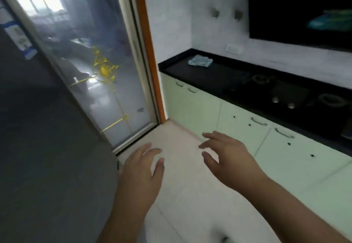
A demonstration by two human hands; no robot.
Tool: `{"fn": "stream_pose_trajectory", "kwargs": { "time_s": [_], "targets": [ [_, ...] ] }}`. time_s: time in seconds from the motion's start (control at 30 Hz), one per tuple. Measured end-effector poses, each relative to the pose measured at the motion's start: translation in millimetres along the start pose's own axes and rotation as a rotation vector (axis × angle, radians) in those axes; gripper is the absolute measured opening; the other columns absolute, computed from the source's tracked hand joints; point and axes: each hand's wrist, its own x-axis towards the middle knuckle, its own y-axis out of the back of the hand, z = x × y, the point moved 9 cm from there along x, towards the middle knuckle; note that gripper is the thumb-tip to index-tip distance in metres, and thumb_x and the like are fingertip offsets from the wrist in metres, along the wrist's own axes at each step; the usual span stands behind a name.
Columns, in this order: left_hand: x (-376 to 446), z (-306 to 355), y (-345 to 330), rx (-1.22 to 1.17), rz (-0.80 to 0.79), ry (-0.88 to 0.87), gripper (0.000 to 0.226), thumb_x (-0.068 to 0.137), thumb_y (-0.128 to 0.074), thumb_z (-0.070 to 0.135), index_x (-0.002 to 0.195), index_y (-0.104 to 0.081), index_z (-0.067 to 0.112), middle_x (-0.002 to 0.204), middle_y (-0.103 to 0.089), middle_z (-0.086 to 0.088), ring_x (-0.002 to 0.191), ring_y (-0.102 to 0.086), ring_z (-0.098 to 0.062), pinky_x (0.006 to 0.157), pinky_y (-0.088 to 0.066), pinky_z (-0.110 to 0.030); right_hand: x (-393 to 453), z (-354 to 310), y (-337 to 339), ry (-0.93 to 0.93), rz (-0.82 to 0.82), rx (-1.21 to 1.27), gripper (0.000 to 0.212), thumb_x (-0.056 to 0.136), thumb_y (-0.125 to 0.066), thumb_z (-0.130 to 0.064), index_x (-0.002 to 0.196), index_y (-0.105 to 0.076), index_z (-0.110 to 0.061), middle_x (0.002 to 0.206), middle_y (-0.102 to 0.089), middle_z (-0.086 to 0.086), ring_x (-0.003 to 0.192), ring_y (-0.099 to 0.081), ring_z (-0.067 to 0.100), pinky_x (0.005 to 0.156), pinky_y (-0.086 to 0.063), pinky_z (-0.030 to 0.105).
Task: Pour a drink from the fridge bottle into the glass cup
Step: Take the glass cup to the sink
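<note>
Both hands in view, raised over the pale floor point(190, 195), palms down, holding nothing. Left hand point(141, 174) at lower centre, fingers released and loosely spread, tips pointing toward the glass door point(91, 56); inner edge close beside the dark grey panel point(38, 147) filling the left side, contact not determinable. Right hand point(228, 159) just right of the left, apart from it, fingers released and slightly curled, thumb lowered. Bare forearms entering from the bottom edge. Glass door frosted, marked with yellow decoration, set in a pale frame with an orange jamb point(150, 52) on its right. Black counter point(200, 73) along the right wall, above pale green cabinets point(200, 109) fitted with metal handles. Crumpled light blue cloth point(200, 61) lying on the counter near its far corner. Hob point(289, 94) set into the counter farther right, two knobs on its front part, rings blurred. White socket plate point(233, 49) on the wall just above the counter. Dark panel point(301, 8) on the upper wall with a teal shape showing in it. Bottle and glass cup not visible anywhere in the frame; location not determinable. Dark grey panel possibly the fridge, not confirmable. Whole view softened by motion blur.
</note>
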Motion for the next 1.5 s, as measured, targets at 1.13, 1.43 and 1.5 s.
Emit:
{"fn": "stream_pose_trajectory", "kwargs": {
  "time_s": [1.13,1.43,1.5],
  "targets": [
    [-83,704,-452,-0.113,-0.716,-1.043,0.028,0.105,-0.051,0.042,0.129,-0.063,0.039,0.152,-0.047,0.023,0.140,-0.044,-0.001,0.110,-0.033,-0.035,-370,563,303,-1.243,0.409,-0.041,0.027,0.100,-0.053,-0.045,0.126,-0.063,-0.040,0.156,-0.038,-0.022,0.116,-0.060,0.008,0.105,-0.048,0.038],
    [-47,846,-572,-0.155,-0.778,-1.200,0.022,0.101,-0.058,0.039,0.120,-0.068,0.034,0.143,-0.058,0.018,0.133,-0.054,-0.006,0.101,-0.045,-0.038,-369,698,359,-1.406,0.440,-0.071,0.026,0.101,-0.053,-0.047,0.125,-0.061,-0.041,0.159,-0.036,-0.020,0.101,-0.064,0.004,0.103,-0.052,0.035],
    [-42,875,-598,-0.122,-0.789,-1.235,0.022,0.102,-0.058,0.039,0.121,-0.068,0.033,0.143,-0.057,0.017,0.133,-0.054,-0.005,0.102,-0.044,-0.038,-367,728,367,-1.420,0.458,-0.058,0.029,0.101,-0.054,-0.047,0.127,-0.061,-0.040,0.158,-0.037,-0.018,0.099,-0.065,0.003,0.101,-0.053,0.033]
  ]
}}
